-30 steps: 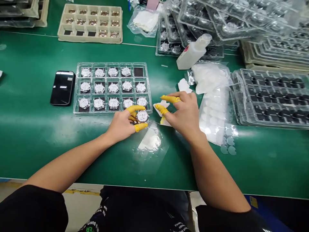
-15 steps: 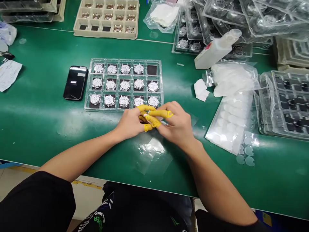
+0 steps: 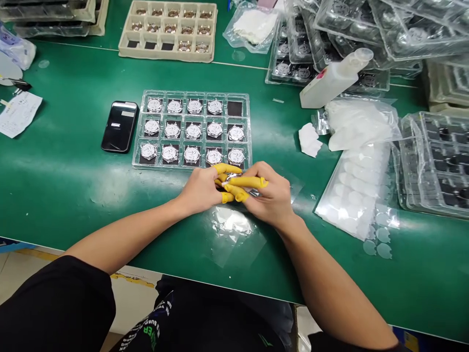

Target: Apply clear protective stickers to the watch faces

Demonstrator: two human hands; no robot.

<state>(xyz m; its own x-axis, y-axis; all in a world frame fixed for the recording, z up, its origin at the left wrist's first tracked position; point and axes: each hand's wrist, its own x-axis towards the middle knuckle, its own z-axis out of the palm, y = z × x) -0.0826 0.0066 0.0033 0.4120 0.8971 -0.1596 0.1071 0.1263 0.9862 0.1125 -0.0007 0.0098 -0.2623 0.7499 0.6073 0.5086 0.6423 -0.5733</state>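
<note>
Green bench [image 3: 69, 176], L hand [image 3: 201, 189] gripping watch case [image 3: 231, 177]; R hand [image 3: 270, 194] at it, grip unclear

Light gleams on the green table [image 3: 73, 195].

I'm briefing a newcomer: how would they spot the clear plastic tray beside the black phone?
On the green tabletop, find the rectangular black phone. Right of it lies a clear plastic tray holding round silver watch cases. Unlike the heaped clear trays at upper right, it lies apart, only its far-right compartment lacking a case.
</note>
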